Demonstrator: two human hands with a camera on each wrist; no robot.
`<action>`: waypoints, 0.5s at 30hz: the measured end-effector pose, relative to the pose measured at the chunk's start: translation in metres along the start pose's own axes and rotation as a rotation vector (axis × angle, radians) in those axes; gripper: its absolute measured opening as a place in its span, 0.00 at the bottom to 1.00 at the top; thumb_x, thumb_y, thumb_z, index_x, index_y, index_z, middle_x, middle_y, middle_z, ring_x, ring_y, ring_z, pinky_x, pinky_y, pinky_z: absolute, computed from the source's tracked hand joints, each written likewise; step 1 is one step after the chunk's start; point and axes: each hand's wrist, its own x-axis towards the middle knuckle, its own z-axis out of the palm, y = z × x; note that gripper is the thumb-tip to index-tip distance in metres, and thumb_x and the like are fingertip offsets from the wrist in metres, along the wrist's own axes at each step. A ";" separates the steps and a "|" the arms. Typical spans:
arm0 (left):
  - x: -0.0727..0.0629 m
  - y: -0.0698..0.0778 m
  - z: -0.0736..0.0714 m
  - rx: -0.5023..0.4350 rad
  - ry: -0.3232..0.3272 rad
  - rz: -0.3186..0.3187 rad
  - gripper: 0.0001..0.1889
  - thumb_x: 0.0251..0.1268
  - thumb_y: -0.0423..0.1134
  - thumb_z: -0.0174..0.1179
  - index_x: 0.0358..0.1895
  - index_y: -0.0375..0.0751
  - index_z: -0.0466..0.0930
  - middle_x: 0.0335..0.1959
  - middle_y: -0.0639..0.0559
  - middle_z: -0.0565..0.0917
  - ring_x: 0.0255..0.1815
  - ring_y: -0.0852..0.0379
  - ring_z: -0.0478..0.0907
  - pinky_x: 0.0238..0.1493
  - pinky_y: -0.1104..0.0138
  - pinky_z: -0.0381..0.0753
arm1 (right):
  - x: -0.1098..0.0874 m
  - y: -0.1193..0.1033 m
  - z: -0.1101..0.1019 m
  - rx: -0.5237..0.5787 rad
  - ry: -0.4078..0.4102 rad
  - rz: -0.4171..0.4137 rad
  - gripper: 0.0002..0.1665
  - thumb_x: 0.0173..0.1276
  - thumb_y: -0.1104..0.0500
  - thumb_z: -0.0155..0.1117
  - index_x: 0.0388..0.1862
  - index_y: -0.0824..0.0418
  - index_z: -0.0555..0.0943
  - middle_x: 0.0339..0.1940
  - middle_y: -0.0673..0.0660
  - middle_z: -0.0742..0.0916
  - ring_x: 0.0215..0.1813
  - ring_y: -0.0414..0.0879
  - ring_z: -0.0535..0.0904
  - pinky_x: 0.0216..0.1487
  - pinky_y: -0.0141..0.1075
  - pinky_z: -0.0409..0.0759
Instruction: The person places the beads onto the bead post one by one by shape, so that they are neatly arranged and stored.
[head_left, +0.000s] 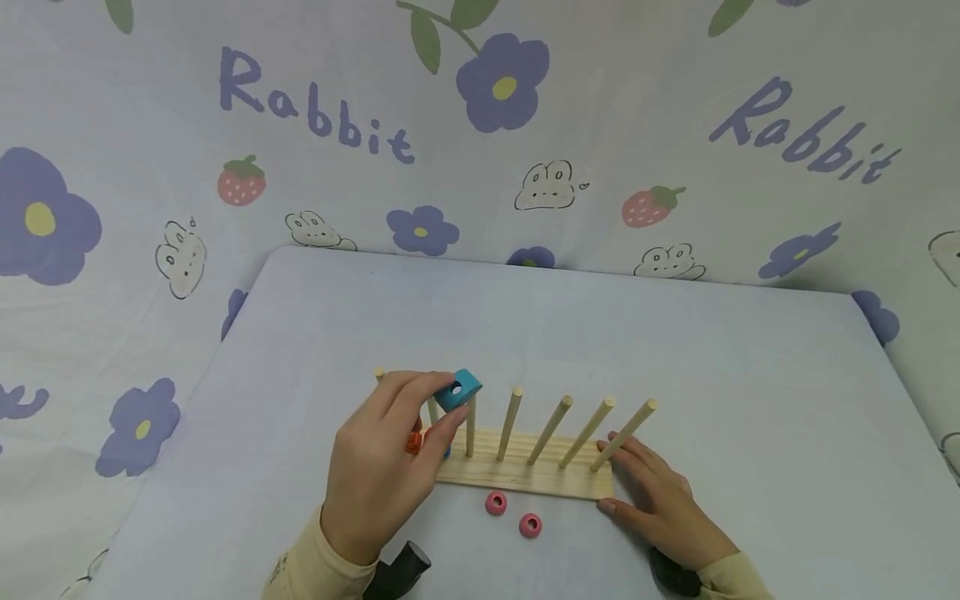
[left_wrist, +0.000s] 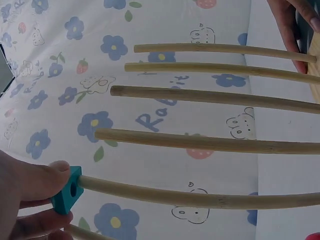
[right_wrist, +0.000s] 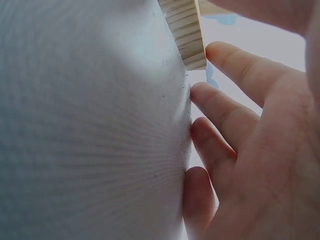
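Note:
My left hand (head_left: 386, 467) pinches a teal block with a hole (head_left: 459, 390) between thumb and fingers. The block is right at the tip of one of the upright wooden pegs (left_wrist: 165, 191), its hole beside the peg's end in the left wrist view. These pegs stand in a row on a wooden base board (head_left: 525, 479). At the board's right end is my right hand (head_left: 660, 500), its thumb by the front corner and fingers along the end. In the right wrist view, its extended fingers (right_wrist: 235, 70) touch the board's edge and the table.
Two pink rings (head_left: 496, 502) lie on the white table in front of the board. An orange piece (head_left: 413, 442) sits low near the left pegs, partly hidden by my left hand. Behind the table hangs a patterned cloth (head_left: 600, 125).

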 end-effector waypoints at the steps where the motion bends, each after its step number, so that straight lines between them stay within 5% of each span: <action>1: 0.000 -0.001 0.001 0.003 -0.003 0.009 0.16 0.58 0.39 0.68 0.47 0.37 0.80 0.39 0.47 0.81 0.21 0.60 0.67 0.20 0.75 0.64 | 0.000 0.000 0.000 -0.002 0.001 -0.003 0.38 0.63 0.42 0.65 0.70 0.45 0.66 0.73 0.55 0.66 0.74 0.62 0.55 0.55 0.69 0.57; 10: 0.004 -0.004 0.010 0.102 -0.011 0.136 0.11 0.62 0.40 0.65 0.46 0.43 0.83 0.35 0.48 0.80 0.16 0.61 0.71 0.18 0.73 0.69 | 0.001 0.001 -0.001 0.000 0.003 -0.011 0.38 0.63 0.42 0.65 0.71 0.44 0.65 0.74 0.54 0.65 0.74 0.62 0.54 0.56 0.69 0.57; 15: 0.006 -0.003 0.012 0.135 0.004 0.172 0.09 0.64 0.40 0.62 0.45 0.44 0.84 0.33 0.49 0.79 0.15 0.62 0.67 0.15 0.74 0.63 | 0.000 0.002 0.000 -0.006 0.014 -0.030 0.38 0.63 0.43 0.65 0.71 0.44 0.65 0.73 0.54 0.66 0.74 0.61 0.56 0.56 0.68 0.59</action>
